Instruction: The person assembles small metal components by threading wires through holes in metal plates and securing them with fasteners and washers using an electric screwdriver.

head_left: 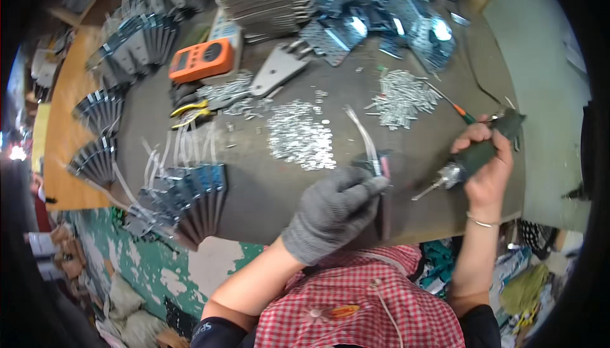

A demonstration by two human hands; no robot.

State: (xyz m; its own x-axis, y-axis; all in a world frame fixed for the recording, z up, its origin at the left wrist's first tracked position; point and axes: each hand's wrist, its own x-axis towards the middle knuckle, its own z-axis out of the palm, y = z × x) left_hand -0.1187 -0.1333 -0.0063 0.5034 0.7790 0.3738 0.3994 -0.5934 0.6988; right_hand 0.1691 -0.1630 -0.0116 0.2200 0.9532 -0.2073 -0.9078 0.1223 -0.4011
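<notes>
My left hand (333, 211), in a grey knit glove, is closed on a thin metal plate (384, 211) standing on edge near the table's front. White wires (363, 131) run up from this plate, away from me. My bare right hand (488, 173) is wrapped round a dark green power screwdriver (475, 156), whose thin bit points left toward the plate but stays apart from it. Beyond the left hand lies a heap of small shiny metal pieces (298, 137). A second heap, of screws (403, 100), lies farther right.
Wired metal assemblies (197, 202) fan out at left, with more along the wooden edge. An orange multimeter (202, 60), yellow-handled pliers (190, 112) and stacked plates (254, 2) stand farther back. Bluish brackets (406, 21) pile up at the back; a hand screwdriver (462, 113) lies right.
</notes>
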